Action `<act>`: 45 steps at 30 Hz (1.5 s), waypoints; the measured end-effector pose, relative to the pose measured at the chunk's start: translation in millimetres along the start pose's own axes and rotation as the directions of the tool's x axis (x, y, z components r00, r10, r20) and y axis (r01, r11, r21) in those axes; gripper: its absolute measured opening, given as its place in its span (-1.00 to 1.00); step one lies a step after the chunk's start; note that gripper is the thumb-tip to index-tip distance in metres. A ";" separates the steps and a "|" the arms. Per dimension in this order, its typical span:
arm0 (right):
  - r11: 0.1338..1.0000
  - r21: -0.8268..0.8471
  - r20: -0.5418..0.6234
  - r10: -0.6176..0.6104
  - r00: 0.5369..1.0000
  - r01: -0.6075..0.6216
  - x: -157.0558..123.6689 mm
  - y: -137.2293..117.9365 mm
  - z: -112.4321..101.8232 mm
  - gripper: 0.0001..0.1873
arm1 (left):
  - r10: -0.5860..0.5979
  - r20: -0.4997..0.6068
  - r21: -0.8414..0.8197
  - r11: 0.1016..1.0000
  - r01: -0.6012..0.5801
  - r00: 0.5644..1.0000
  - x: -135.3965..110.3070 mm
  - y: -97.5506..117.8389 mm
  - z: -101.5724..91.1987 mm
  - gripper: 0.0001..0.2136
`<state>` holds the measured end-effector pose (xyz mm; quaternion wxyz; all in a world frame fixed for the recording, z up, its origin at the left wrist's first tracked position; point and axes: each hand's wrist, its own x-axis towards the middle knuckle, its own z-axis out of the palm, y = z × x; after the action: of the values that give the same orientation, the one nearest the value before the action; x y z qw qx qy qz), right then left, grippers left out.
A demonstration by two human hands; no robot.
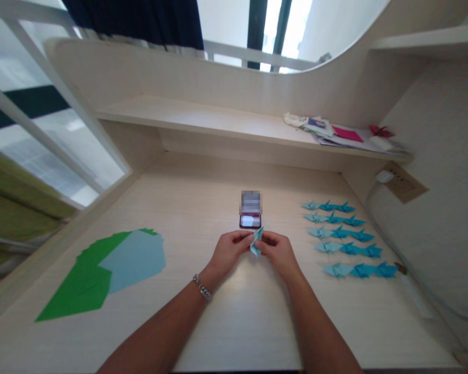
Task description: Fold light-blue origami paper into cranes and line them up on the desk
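A small light-blue folded paper piece (257, 242) is pinched between my two hands above the middle of the desk. My left hand (233, 245) grips its left side with thumb and fingers. On the other side my right hand (276, 248) presses it between thumb and fingers. Just beyond the hands lies a phone (250, 222), part of it blurred out. Several rows of folded paper cranes (349, 248), pale to deeper blue, sit to the right. At the left, light-blue paper sheets (138, 259) lie fanned over green paper sheets (81, 283).
A shelf (203, 119) runs along the back, holding papers and a pink sheet (347, 134) at its right end. A cable (390, 244) drops from a wall socket (403, 182) on the right. White bars (58, 104) edge the desk on the left.
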<state>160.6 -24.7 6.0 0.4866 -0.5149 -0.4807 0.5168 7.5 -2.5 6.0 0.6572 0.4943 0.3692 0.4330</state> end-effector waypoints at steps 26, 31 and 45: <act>0.987 -0.159 -0.033 -0.030 0.999 0.025 -0.6 2.8 2.4 -0.72 | 0.001 -0.158 0.144 0.989 0.022 0.987 0.6 -5.2 -0.8 -0.68; 0.977 -0.212 -0.027 -0.037 0.999 0.031 -2.8 -0.6 5.3 -0.71 | 0.113 -0.185 0.297 0.953 -0.054 0.976 -0.3 -4.6 0.0 -0.70; 0.976 -0.218 -0.022 -0.029 0.999 0.023 -0.8 1.3 2.1 -0.75 | -0.059 -0.149 0.101 0.992 0.075 0.987 1.4 -8.9 -1.1 -0.75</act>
<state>158.4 -25.6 4.8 0.4399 -0.5654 -0.5348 0.4481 8.8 -2.1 -2.9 0.6154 0.4827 0.4552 0.4255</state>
